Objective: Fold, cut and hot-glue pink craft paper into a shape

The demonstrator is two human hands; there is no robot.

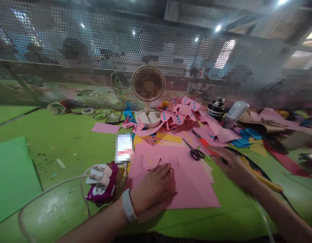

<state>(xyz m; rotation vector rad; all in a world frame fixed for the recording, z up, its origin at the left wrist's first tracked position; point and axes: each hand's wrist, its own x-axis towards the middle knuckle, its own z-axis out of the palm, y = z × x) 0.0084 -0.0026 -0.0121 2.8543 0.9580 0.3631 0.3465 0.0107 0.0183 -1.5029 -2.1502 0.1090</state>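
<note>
My left hand [159,182], with a pale band at the wrist, rests palm down on a pink paper sheet [191,189]. Its fingertips press on a small folded pink paper piece [153,161] with yellow marks and a dark slit. My right hand [228,163] is stretched out on the right, fingers extended and slightly blurred. They reach the near end of a red-orange tool [208,145] with a dark tip, apparently a cutter knife; contact is unclear. Black-handled scissors [196,153] lie open between the hands, on the sheet's upper right part.
A small fan [148,84] stands before a perforated screen. Pink cut-outs [181,113] pile up beside it. A lit phone [124,148] and a purple power strip [102,187] with a cable lie left. Right are a yellow-handled tool [264,180] and a white-capped bottle [235,113].
</note>
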